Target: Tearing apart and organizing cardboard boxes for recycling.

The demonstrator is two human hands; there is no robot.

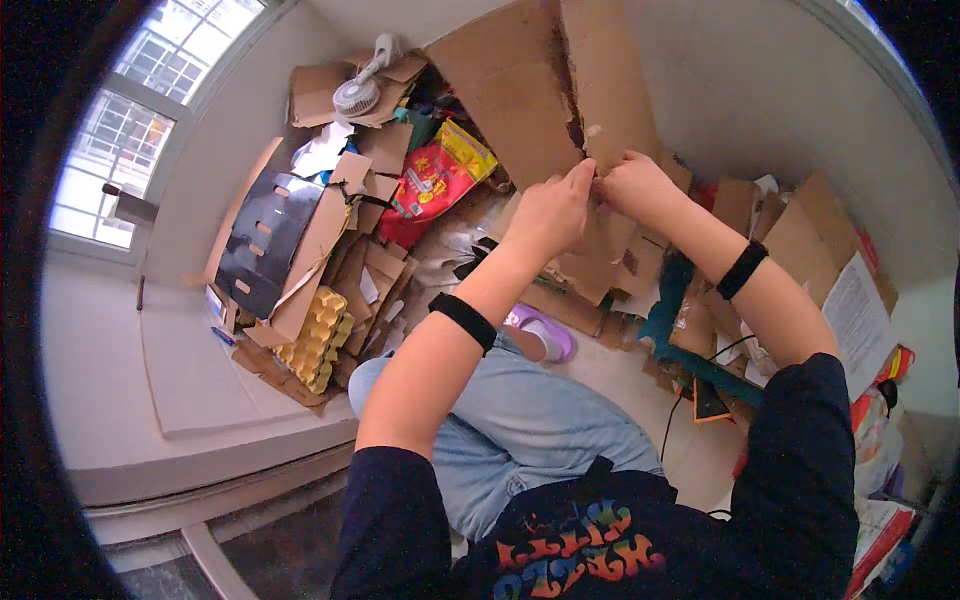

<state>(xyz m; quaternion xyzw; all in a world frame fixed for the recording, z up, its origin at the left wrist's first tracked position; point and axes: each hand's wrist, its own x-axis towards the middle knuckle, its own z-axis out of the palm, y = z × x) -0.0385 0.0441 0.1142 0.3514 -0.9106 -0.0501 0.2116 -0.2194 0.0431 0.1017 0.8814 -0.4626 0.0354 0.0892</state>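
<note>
A large brown cardboard sheet (pixel 510 85) stands upright in front of me, with a dark, ragged line running down it. Close together at its lower edge, by the bottom of that line, are both my hands. My left hand (pixel 552 212) is closed in a pinch on the cardboard on the left side. On the right side my right hand (pixel 640 188) has its fingers curled and pressed to the same cardboard. Exactly how the fingertips hold the edge is hidden.
To the left are stacked flattened cardboard, a yellow egg tray (pixel 318 338), a black panel (pixel 268 240), a red-and-yellow bag (pixel 430 182) and a white handheld fan (pixel 358 95). More cardboard and a paper sheet (pixel 858 320) lie right. A dark cable (pixel 668 428) crosses the floor.
</note>
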